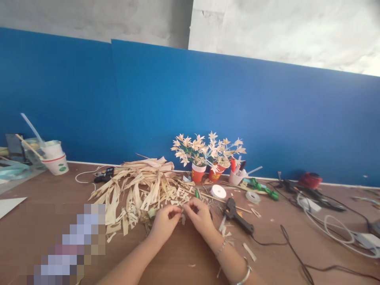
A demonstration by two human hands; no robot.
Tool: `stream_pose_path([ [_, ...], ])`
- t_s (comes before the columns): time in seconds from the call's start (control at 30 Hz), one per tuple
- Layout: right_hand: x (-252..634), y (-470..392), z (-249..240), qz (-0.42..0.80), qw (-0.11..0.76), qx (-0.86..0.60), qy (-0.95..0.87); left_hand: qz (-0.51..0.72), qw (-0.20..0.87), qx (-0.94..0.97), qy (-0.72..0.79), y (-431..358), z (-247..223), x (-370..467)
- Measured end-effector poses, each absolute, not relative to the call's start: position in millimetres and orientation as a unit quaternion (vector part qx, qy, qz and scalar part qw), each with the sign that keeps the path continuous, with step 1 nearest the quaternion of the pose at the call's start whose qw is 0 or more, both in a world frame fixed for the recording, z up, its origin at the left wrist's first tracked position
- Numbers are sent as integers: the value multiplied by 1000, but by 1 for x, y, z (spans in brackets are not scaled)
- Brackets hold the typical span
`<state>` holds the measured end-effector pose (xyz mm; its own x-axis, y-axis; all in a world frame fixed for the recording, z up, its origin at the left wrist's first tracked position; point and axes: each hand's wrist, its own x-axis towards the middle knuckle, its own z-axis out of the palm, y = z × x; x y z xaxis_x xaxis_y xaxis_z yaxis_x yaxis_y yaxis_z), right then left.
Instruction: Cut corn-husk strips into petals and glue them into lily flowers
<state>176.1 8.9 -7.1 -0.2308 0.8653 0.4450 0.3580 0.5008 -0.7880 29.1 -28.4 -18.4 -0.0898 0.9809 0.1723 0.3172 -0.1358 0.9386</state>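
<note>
Both hands are close together over the brown table, at the near edge of a heap of dried husks [148, 186]. My left hand [166, 221] is closed, its thumb and fingertips pinched together. Facing it, my right hand [199, 214] is closed in a similar pinch, with the fingertips of the two hands nearly touching. Whatever lies between the fingertips is too small to make out. A black glue gun [237, 217] rests on the table to the right of my right hand. Behind the hands lies a white roll [218, 191].
Red cups [198, 173] of pale flowers [192, 148] stand by the blue partition [208, 99]. Clear tape [253, 197] and green ribbon [264, 189] lie to their right. Cables [297, 253] cross the right side. White cups [56, 163] stand at the left.
</note>
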Motion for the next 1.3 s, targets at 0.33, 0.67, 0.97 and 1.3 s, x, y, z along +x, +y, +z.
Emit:
stream_pose_path([
  [0.33,176,10,-10,246,467,-413,-742,474,356,586,553,-27,-20,29],
  [0.67,175,8,-7,249,469,-412,-740,472,365,581,554,-28,-19,30],
  [0.97,176,10,-9,256,468,-419,-735,469,365,589,548,-28,-21,30],
  [1.3,175,10,-9,262,474,-421,-728,471,361,595,542,-30,-16,31],
])
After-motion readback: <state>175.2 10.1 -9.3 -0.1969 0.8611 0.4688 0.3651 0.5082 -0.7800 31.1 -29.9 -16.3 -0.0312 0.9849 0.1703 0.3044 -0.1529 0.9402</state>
